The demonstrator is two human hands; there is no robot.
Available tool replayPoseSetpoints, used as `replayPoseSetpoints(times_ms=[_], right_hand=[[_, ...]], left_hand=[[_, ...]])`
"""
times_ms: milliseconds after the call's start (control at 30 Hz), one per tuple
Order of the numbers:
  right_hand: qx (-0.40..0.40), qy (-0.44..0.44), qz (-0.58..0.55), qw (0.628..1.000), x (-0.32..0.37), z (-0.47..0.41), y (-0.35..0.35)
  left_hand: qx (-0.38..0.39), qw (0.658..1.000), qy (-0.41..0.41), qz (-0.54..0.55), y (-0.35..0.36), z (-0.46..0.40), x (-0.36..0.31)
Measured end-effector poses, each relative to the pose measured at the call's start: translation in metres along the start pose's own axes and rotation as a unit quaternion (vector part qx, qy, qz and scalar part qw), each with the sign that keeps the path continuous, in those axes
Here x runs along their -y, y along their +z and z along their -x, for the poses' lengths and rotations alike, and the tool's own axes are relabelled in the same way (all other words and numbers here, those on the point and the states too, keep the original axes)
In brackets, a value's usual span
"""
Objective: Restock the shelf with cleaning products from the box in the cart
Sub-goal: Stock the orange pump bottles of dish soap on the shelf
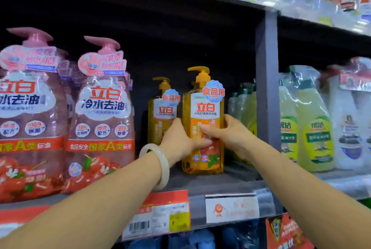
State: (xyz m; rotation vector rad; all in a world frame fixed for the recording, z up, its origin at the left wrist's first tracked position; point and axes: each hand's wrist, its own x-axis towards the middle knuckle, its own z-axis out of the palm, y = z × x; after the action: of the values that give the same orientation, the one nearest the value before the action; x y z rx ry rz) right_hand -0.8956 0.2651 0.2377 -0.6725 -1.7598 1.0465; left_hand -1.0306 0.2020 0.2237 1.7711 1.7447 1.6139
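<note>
An orange pump bottle of dish soap (203,108) stands upright on the grey shelf (200,186), near its front edge. My left hand (180,140) grips its left side and my right hand (228,136) grips its right side, fingers curled across the label. A second orange pump bottle (161,112) stands behind and to the left, partly hidden by my left hand. A pale bangle sits on my left wrist. The box and cart are out of view.
Two large pink pump bottles (100,120) fill the shelf's left part. A grey upright post (267,88) bounds the bay on the right, with green bottles (313,124) beyond it. Pale green bottles (243,100) stand behind my right hand. Price tags (160,214) line the shelf edge.
</note>
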Motion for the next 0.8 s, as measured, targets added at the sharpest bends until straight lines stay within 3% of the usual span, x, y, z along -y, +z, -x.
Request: replayPoseSetpoints(times_ms=[167, 500, 800], right_hand=[[0.007, 0.013, 0.025, 1.0, -0.01, -0.005, -0.004], [-0.061, 0.045, 0.049, 0.996, -0.024, -0.037, 0.007], [-0.031, 0.123, 0.112, 0.986, -0.016, -0.051, 0.009]], left_hand=[[0.004, 0.998, -0.016, -0.068, 0.009, -0.016, -0.001], [0.045, 0.985, -0.049, -0.16, 0.02, -0.035, 0.001], [0.021, 0.966, -0.093, -0.241, 0.026, -0.04, 0.015]])
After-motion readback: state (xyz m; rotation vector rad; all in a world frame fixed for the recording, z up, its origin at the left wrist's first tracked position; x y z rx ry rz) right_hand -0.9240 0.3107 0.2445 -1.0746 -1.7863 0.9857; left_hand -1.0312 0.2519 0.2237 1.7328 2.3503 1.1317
